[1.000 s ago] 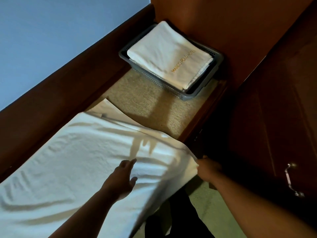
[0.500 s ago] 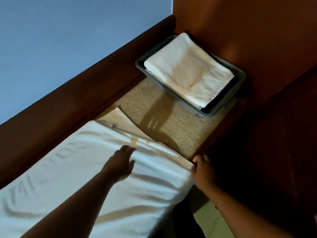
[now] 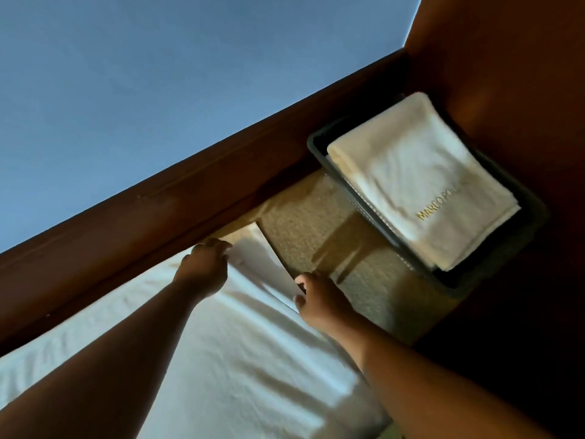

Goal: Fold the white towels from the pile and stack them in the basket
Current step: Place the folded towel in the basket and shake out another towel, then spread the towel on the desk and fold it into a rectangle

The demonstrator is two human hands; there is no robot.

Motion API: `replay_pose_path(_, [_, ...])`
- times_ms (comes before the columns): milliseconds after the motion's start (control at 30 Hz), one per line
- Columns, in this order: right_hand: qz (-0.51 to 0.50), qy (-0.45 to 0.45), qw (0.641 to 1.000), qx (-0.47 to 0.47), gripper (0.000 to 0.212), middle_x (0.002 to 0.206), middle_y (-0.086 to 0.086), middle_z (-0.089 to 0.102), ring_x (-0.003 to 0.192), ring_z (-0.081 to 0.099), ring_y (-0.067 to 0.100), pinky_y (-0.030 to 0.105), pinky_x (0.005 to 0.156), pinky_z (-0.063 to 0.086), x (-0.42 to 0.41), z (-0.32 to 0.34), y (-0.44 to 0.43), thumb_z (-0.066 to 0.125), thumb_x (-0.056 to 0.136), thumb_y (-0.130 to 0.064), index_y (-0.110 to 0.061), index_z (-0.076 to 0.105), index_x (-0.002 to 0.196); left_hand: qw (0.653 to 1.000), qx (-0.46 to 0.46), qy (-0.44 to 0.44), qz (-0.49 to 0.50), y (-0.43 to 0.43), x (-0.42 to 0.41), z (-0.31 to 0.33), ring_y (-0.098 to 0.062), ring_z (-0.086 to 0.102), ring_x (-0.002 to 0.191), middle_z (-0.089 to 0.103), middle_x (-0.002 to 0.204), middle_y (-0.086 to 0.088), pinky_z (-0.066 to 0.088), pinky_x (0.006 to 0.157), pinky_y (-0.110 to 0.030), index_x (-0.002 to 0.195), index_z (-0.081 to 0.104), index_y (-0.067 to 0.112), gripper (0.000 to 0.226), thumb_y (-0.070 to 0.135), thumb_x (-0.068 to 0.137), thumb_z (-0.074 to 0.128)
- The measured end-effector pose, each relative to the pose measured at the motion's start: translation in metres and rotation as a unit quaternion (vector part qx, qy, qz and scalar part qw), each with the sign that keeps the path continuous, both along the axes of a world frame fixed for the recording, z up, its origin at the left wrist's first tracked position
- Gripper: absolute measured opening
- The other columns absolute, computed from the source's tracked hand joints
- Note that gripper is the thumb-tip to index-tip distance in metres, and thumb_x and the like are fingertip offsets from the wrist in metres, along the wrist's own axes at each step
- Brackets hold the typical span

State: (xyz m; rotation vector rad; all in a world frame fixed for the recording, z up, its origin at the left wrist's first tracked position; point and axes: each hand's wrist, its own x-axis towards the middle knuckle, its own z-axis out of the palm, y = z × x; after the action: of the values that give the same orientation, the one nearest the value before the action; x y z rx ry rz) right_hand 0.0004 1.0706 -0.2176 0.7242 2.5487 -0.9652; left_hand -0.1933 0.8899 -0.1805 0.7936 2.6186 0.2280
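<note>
Two hands are working the short end of the spread towel (image 3: 221, 359), which is lying flat along the surface (image 3: 304, 223) and running out of frame at the lower left. The left hand (image 3: 202, 267) is curling its fingers round the far corner, right against the wooden rail (image 3: 190, 198). The right hand (image 3: 319, 301) is pinching the near corner between thumb and fingers. So each grip is closing on cloth, and the edge between them is lifting off the surface as a smooth flap.

This is looking like soft, light terry: it is sagging and creasing with no stiffness at all. I'd judge the corners are the place to hold, drawn apart enough to tauten the edge, or the fold is going crooked. Nothing fragile or slippery here, I'd say.

Over on the right, the basket (image 3: 316, 144) is sitting in the corner, apart from the spread towel, with a folded towel (image 3: 421, 172) lying on top inside. Its gold lettering (image 3: 440, 207) is reading "MARCO POL", and the rest is blurring out.
</note>
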Motion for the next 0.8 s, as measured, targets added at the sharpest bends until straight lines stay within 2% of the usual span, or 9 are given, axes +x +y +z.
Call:
replay_pose_path(133, [0.004, -0.024, 0.999, 0.023, 0.053, 0.144, 0.009, 0.042, 0.134, 0.042, 0.029, 0.038, 0.103, 0.043, -0.074, -0.007, 0.008, 0.053, 0.098, -0.037, -0.021, 0.040, 0.147, 0.996, -0.078, -0.027, -0.025, 0.012, -0.046, -0.009, -0.037, 0.050, 0.130, 0.058, 0.140, -0.008, 0.041, 0.107, -0.050, 0.135, 0.061, 0.025, 0.054, 0.047, 0.095, 0.031])
replay_pose_path(233, [0.021, -0.025, 0.998, 0.062, 0.059, 0.148, 0.014, 0.039, 0.140, 0.034, 0.033, 0.044, 0.108, 0.039, -0.128, -0.017, 0.008, 0.054, 0.097, -0.043, -0.014, 0.039, 0.146, 0.963, -0.224, -0.085, -0.126, 0.028, -0.069, -0.011, -0.027, 0.036, 0.145, 0.040, 0.157, -0.002, 0.032, 0.117, -0.045, 0.150, 0.042, 0.029, 0.053, 0.045, 0.100, 0.050])
replay_pose_path(300, [0.038, -0.015, 0.995, 0.089, 0.055, 0.139, 0.015, 0.046, 0.134, 0.040, 0.034, 0.047, 0.105, 0.041, -0.157, -0.024, 0.003, 0.061, 0.093, -0.044, -0.011, 0.048, 0.135, 0.946, -0.263, -0.104, -0.158, 0.032, -0.077, -0.014, -0.027, 0.045, 0.140, 0.048, 0.151, -0.003, 0.039, 0.111, -0.042, 0.148, 0.044, 0.024, 0.060, 0.046, 0.095, 0.061])
replay_pose_path(367, [0.074, -0.034, 0.993, 0.084, 0.038, 0.125, 0.012, 0.056, 0.120, 0.052, 0.032, 0.039, 0.090, 0.049, -0.185, -0.030, 0.005, 0.066, 0.091, -0.040, -0.012, 0.058, 0.117, 0.941, -0.261, -0.169, -0.134, 0.031, -0.084, -0.018, -0.026, 0.058, 0.124, 0.060, 0.136, -0.008, 0.049, 0.098, -0.034, 0.140, 0.055, 0.016, 0.057, 0.034, 0.089, 0.072])
replay_pose_path(467, [0.091, -0.058, 0.992, 0.073, 0.019, 0.101, 0.011, 0.065, 0.100, 0.063, 0.032, 0.033, 0.074, 0.049, -0.229, -0.034, 0.023, 0.068, 0.090, -0.036, -0.019, 0.060, 0.087, 0.965, -0.148, -0.202, -0.076, 0.025, -0.095, -0.018, -0.024, 0.057, 0.122, 0.060, 0.135, -0.005, 0.041, 0.088, -0.024, 0.136, 0.059, 0.019, 0.043, 0.028, 0.095, 0.065])
replay_pose_path(533, [0.038, -0.009, 0.995, 0.087, 0.023, 0.090, 0.008, 0.064, 0.094, 0.064, 0.031, 0.031, 0.072, 0.046, -0.253, -0.036, 0.035, 0.068, 0.090, -0.035, -0.019, 0.055, 0.079, 0.988, 0.027, -0.151, 0.016, 0.018, -0.102, -0.018, -0.026, 0.061, 0.119, 0.066, 0.129, -0.005, 0.046, 0.094, -0.028, 0.130, 0.064, 0.021, 0.034, 0.029, 0.097, 0.062])
replay_pose_path(600, [0.016, 0.017, 0.994, 0.108, 0.024, 0.080, 0.002, 0.060, 0.087, 0.063, 0.027, 0.030, 0.070, 0.041, -0.260, -0.039, 0.037, 0.066, 0.092, -0.035, -0.018, 0.057, 0.077, 0.982, 0.132, -0.103, 0.091, 0.017, -0.100, -0.023, -0.031, 0.064, 0.112, 0.070, 0.122, -0.009, 0.051, 0.094, -0.040, 0.128, 0.063, 0.018, 0.033, 0.031, 0.097, 0.064])
replay_pose_path(700, [-0.036, 0.084, 0.992, 0.088, 0.023, 0.076, -0.001, 0.058, 0.075, 0.059, 0.021, 0.034, 0.068, 0.047, -0.247, -0.043, 0.032, 0.070, 0.090, -0.039, -0.020, 0.057, 0.088, 0.972, 0.163, -0.109, 0.131, 0.023, -0.088, -0.039, -0.034, 0.064, 0.111, 0.070, 0.119, -0.011, 0.052, 0.094, -0.045, 0.126, 0.062, 0.015, 0.033, 0.031, 0.097, 0.064])
replay_pose_path(800, [-0.069, 0.095, 0.993, -0.015, 0.029, 0.069, -0.001, 0.055, 0.067, 0.057, 0.019, 0.036, 0.064, 0.046, -0.229, -0.041, 0.031, 0.060, 0.097, -0.043, -0.016, 0.057, 0.087, 0.961, 0.182, -0.113, 0.177, 0.033, -0.087, -0.049, -0.035, 0.063, 0.114, 0.069, 0.121, -0.010, 0.051, 0.098, -0.048, 0.127, 0.059, 0.016, 0.032, 0.032, 0.099, 0.059])
